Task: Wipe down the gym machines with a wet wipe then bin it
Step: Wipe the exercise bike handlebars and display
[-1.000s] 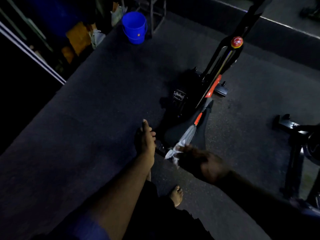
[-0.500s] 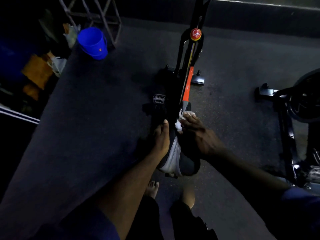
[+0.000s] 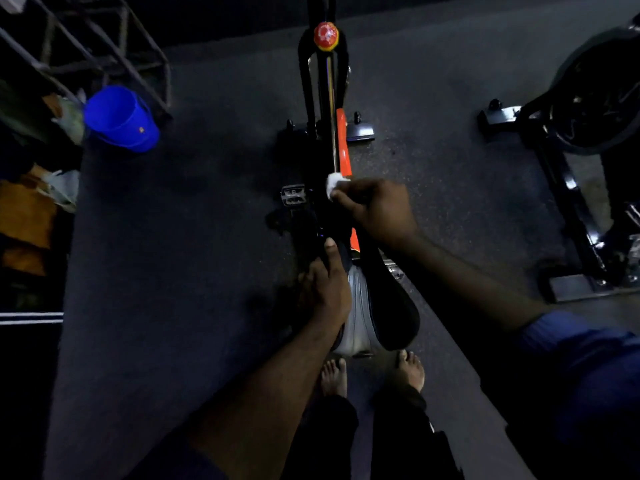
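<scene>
One bike [image 3: 325,98] mid-wipe: right hand [image 3: 377,209] pinches wet wipe [image 3: 334,184] on frame [image 3: 343,143], left hand [image 3: 327,289] grips saddle [image 3: 391,306]; second machine [image 3: 588,116], binning likely pending.

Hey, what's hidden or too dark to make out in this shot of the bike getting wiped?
Head view only:
1. Wet wipe: mostly buried in the right hand's grip; one white corner shows.
2. Left hand: its fingers are hidden behind it, beside the saddle.
3. Second machine: cut off by the right edge.
4. Left-side clutter: too dark to identify.
</scene>
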A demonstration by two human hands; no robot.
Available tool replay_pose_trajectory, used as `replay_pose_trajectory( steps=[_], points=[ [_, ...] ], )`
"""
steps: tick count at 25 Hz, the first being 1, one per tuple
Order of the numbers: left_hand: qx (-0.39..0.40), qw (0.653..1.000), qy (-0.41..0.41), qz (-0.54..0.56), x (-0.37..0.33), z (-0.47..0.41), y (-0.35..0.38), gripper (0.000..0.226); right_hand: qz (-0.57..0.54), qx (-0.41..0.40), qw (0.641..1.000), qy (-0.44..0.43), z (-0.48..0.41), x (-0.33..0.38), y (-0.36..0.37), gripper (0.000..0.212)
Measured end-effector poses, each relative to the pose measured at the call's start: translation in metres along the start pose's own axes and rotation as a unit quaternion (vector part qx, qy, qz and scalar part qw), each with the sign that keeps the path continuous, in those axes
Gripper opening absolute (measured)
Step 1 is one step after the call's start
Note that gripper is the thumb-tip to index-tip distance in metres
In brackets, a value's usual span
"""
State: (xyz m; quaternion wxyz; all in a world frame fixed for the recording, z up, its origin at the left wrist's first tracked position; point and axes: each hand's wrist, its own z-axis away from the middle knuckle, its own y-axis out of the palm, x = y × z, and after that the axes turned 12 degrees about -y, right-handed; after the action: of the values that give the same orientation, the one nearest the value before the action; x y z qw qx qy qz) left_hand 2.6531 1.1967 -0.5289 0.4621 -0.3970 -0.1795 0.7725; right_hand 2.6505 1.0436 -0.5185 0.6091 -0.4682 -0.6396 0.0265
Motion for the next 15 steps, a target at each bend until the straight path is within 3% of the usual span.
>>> replay_pose_trajectory(
  steps=[2, 4, 8, 12, 14, 15],
  points=[
    [0.010, 1.000, -0.001, 0.007, 0.000, 0.001, -0.001, 0.075, 0.006, -0.049, 0.993, 0.111, 0.024, 0.004, -0.001, 0.025],
    [0.027, 1.000, -0.008, -0.003, -0.002, 0.005, -0.006, 0.076, 0.025, -0.056, 0.987, 0.149, 0.064, 0.016, -0.008, 0.027],
    [0.015, 0.999, 0.022, -0.024, -0.004, 0.010, -0.010, 0.075, 0.046, -0.050, 0.997, 0.033, 0.159, 0.040, -0.019, 0.015],
    [-0.030, 0.988, 0.154, -0.005, 0.003, 0.016, 0.000, 0.060, 0.051, 0.065, 0.988, -0.128, 0.238, 0.035, -0.025, 0.026],
    [-0.006, 0.988, 0.153, -0.027, 0.005, 0.010, -0.001, 0.069, 0.025, 0.075, 0.987, -0.141, 0.255, 0.031, -0.024, 0.025],
    [0.009, 0.990, 0.131, -0.047, 0.005, 0.008, -0.001, 0.070, 0.008, 0.039, 0.992, -0.123, 0.258, 0.033, -0.023, 0.021]
  ],
)
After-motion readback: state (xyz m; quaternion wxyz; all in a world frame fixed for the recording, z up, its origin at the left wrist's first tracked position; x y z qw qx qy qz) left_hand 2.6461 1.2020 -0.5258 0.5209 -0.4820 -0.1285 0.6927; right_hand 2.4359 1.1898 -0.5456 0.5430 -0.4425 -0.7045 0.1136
